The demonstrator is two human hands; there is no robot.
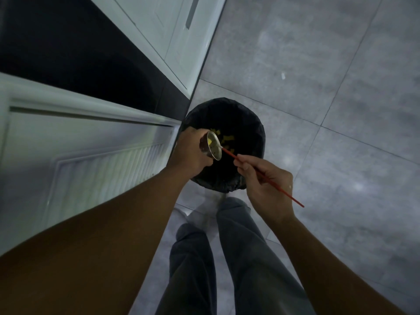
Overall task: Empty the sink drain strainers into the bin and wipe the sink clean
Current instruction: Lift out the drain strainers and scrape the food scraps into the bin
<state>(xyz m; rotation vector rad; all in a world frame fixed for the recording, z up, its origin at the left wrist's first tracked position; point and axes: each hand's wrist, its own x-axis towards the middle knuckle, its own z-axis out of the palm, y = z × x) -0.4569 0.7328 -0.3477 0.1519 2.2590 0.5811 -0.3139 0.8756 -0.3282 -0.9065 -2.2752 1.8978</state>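
The left hand (189, 153) is gripping a tilted metal strainer (212, 146) over the black-lined bin (250, 133), while the right hand (266, 185) is pinching a red stick (268, 178) poking into it.

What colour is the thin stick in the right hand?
Red. The stick, pinched in the right hand, shows clearly in the head view, its tip at the strainer.

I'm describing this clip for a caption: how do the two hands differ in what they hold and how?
The left hand wraps around a metal drain strainer, tilted over the black-lined bin; the right hand pinches a thin red stick like a pen. The left is over the bin; the right is beside it. The stick's tip reaches the strainer.
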